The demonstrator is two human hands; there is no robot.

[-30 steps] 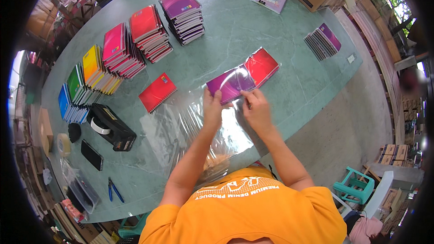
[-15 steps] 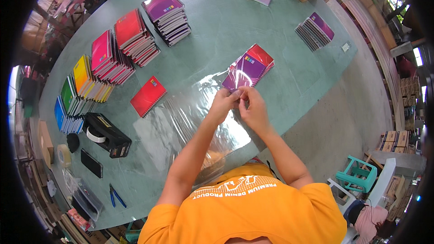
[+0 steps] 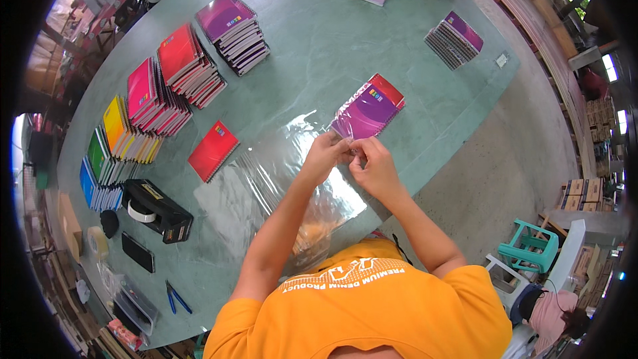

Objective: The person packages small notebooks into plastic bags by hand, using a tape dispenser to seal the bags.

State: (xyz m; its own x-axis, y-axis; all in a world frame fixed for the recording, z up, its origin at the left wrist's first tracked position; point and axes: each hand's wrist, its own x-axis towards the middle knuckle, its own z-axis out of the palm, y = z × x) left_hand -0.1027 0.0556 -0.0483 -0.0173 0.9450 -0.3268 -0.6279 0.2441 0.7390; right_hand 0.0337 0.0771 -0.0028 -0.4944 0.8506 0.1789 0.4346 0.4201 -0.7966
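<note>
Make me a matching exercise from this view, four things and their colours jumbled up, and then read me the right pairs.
Things:
1. Notebook nearest the left hand
2. Pliers
3. Phone
4. Shirt

Colours:
A. Black
B. Orange, with white print
C. Purple
D. Blue on the handles

Right pairs: 1-C, 2-D, 3-A, 4-B.

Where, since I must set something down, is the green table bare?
Bare: the green table between the tall purple notebook stack and the smaller purple spiral-notebook stack, and right of the glossy purple notebook. Crowded: the left (multicoloured notebook stacks, black tape dispenser) and near middle (clear plastic sheets).
</note>
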